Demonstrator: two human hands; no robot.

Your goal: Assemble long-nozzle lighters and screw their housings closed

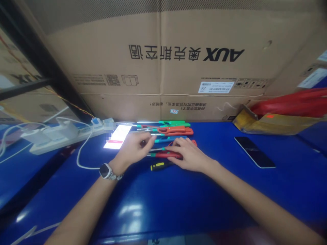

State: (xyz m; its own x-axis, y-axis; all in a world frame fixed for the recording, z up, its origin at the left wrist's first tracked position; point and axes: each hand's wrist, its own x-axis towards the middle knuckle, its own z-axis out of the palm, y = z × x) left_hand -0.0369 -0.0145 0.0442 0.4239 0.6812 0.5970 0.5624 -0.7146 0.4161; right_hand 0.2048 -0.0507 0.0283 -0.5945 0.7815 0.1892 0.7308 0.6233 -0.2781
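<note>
Several long-nosed gas lighters lie side by side on the blue table, noses to the left. A green lighter [173,123] is farthest back, then an orange lighter [173,129] and a blue lighter [160,139]. My right hand [190,154] reaches over the nearest lighters, its fingers and thumb closed around a red lighter [165,154]. My left hand [135,147], with a watch at the wrist, is curled beside the lighters' metal noses; thumb and fingertips come close together, and what they hold, if anything, is hidden. Nearest me lies a black-and-yellow screwdriver handle [159,165], partly under my right hand.
A lit phone [118,137] lies just left of my left hand. White power strip [55,139] and cables run along the left. A dark-screened phone [254,152] lies at right. Behind stand a large cardboard box [158,71] and an open carton [278,124] with red material.
</note>
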